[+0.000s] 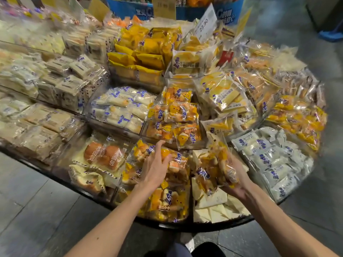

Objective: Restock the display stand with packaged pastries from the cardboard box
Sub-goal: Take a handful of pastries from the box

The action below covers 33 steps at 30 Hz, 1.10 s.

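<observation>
The round tiered display stand is packed with packaged pastries in clear compartments. My left hand lies with straight fingers on a pile of clear packets of small orange and yellow cakes in the front compartment. My right hand grips a bundle of the same packets, held upright just above the stand's front edge over white wedge-shaped packs. The cardboard box is out of sight.
Round bun packs lie left of my left hand, white-wrapped rolls at the right. Higher tiers hold yellow bags and a 23.90 price sign. Grey floor tiles surround the stand; my shoes are below.
</observation>
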Each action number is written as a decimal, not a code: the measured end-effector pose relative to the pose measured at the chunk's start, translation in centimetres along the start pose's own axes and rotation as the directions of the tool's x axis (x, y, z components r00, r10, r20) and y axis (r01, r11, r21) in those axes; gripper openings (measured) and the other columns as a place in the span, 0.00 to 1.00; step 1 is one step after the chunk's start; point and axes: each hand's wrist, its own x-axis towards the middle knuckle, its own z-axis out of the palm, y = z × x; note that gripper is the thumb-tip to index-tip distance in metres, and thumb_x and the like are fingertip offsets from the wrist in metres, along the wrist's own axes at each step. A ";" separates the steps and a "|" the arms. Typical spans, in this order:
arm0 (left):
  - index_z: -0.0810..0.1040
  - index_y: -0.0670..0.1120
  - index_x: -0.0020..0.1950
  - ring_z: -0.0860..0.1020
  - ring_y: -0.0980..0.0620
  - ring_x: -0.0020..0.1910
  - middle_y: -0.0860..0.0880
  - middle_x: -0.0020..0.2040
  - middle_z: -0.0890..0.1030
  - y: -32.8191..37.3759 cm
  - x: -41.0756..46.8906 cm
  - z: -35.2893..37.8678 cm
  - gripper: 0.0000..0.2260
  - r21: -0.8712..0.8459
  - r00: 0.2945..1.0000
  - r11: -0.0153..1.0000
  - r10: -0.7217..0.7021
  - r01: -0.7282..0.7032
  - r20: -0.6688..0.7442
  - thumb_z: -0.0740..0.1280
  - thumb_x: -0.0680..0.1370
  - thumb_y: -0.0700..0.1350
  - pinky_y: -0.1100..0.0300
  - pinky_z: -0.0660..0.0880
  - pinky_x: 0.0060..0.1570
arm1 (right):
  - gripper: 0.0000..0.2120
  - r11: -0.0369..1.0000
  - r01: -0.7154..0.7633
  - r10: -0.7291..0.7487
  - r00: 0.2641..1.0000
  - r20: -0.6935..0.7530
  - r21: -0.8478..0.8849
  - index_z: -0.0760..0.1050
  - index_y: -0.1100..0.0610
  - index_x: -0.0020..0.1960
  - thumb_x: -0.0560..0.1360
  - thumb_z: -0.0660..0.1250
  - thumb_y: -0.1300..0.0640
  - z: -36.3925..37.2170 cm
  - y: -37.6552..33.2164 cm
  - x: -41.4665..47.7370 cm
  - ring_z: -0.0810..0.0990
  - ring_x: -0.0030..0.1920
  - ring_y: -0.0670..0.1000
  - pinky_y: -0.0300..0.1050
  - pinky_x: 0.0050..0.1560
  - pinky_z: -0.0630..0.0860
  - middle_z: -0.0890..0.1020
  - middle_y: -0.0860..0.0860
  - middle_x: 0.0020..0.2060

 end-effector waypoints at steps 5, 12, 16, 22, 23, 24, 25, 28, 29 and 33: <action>0.72 0.47 0.63 0.75 0.47 0.43 0.46 0.46 0.78 -1.6 0.9 2.2 0.16 0.378 0.973 0.917 0.190 -0.129 -0.129 0.60 0.82 0.55 0.54 0.73 0.40 | 0.19 1.000 -0.021 0.021 1.000 0.021 0.004 0.71 0.59 0.35 0.81 0.59 0.49 0.4 0.7 -0.4 0.75 0.21 0.49 0.38 0.18 0.73 0.75 0.54 0.29; 0.75 0.45 0.53 0.72 0.47 0.46 0.44 0.48 0.74 -2.2 2.3 2.5 0.15 0.520 0.957 0.848 0.225 -0.100 -0.182 0.63 0.79 0.57 0.53 0.71 0.43 | 0.22 0.999 0.051 -0.051 0.997 -0.065 -0.006 0.74 0.54 0.35 0.84 0.57 0.47 1.0 2.7 -1.2 0.76 0.31 0.49 0.43 0.38 0.77 0.76 0.52 0.30; 0.76 0.46 0.58 0.72 0.47 0.51 0.44 0.52 0.73 -1.5 2.3 1.4 0.17 0.369 0.975 0.923 0.170 -0.109 -0.139 0.61 0.81 0.58 0.52 0.68 0.50 | 0.18 0.997 0.072 -0.072 0.991 -0.115 -0.002 0.75 0.54 0.39 0.82 0.61 0.45 1.2 3.8 -1.7 0.74 0.35 0.51 0.46 0.44 0.75 0.76 0.53 0.34; 0.75 0.54 0.51 0.76 0.58 0.45 0.57 0.48 0.77 0.9 -2.0 -3.8 0.05 -0.320 0.955 0.941 0.191 -0.112 0.226 0.61 0.83 0.52 0.65 0.73 0.45 | 0.25 0.991 0.120 -0.116 0.990 -0.075 0.051 0.76 0.58 0.35 0.84 0.54 0.49 3.2 4.9 -3.1 0.78 0.26 0.50 0.42 0.28 0.79 0.76 0.54 0.28; 0.74 0.57 0.52 0.78 0.59 0.48 0.59 0.50 0.77 1.2 -3.0 -4.3 0.03 -0.395 0.921 0.917 0.196 -0.051 0.336 0.61 0.82 0.54 0.61 0.77 0.50 | 0.23 0.992 0.123 -0.121 0.989 -0.086 0.021 0.76 0.58 0.36 0.84 0.55 0.48 3.5 5.3 -2.9 0.77 0.28 0.51 0.43 0.30 0.79 0.76 0.54 0.29; 0.74 0.59 0.55 0.78 0.60 0.51 0.61 0.52 0.77 1.3 -4.0 -4.6 0.05 -0.440 0.886 0.898 0.205 -0.001 0.416 0.62 0.81 0.56 0.55 0.78 0.55 | 0.22 0.992 0.129 -0.128 0.986 -0.108 0.004 0.76 0.57 0.39 0.84 0.55 0.46 3.4 5.8 -2.4 0.76 0.30 0.51 0.44 0.33 0.79 0.76 0.54 0.31; 0.74 0.60 0.59 0.77 0.61 0.54 0.62 0.55 0.76 1.2 -5.0 -4.7 0.11 -0.447 0.857 0.894 0.211 0.025 0.470 0.61 0.79 0.59 0.52 0.77 0.60 | 0.23 0.992 0.128 -0.128 0.984 -0.126 -0.009 0.77 0.57 0.40 0.84 0.55 0.44 3.7 6.3 -2.2 0.77 0.32 0.51 0.45 0.35 0.79 0.76 0.55 0.32; 0.66 0.57 0.74 0.69 0.58 0.68 0.57 0.71 0.70 0.6 -7.0 -4.2 0.33 -0.357 0.830 0.934 0.185 0.018 0.526 0.62 0.72 0.68 0.50 0.65 0.71 | 0.28 0.996 0.082 -0.079 0.992 -0.103 0.026 0.83 0.60 0.42 0.85 0.53 0.44 4.2 7.6 -1.5 0.84 0.40 0.54 0.51 0.45 0.82 0.83 0.57 0.38; 0.63 0.56 0.77 0.65 0.58 0.70 0.56 0.73 0.67 0.4 -7.4 -4.0 0.37 -0.338 0.836 0.941 0.176 0.012 0.520 0.65 0.70 0.68 0.51 0.63 0.72 | 0.27 0.996 0.068 -0.062 0.993 -0.098 0.059 0.84 0.61 0.47 0.85 0.54 0.44 4.4 7.9 -1.4 0.85 0.46 0.56 0.54 0.51 0.82 0.85 0.59 0.43; 0.61 0.54 0.78 0.66 0.62 0.67 0.61 0.68 0.68 -0.3 -7.4 -4.2 0.37 -0.376 0.872 0.926 0.171 0.017 0.459 0.75 0.73 0.54 0.60 0.63 0.69 | 0.27 0.996 0.035 -0.024 0.990 -0.137 0.080 0.80 0.63 0.61 0.83 0.55 0.42 4.6 8.1 -1.6 0.83 0.58 0.60 0.61 0.62 0.76 0.83 0.62 0.57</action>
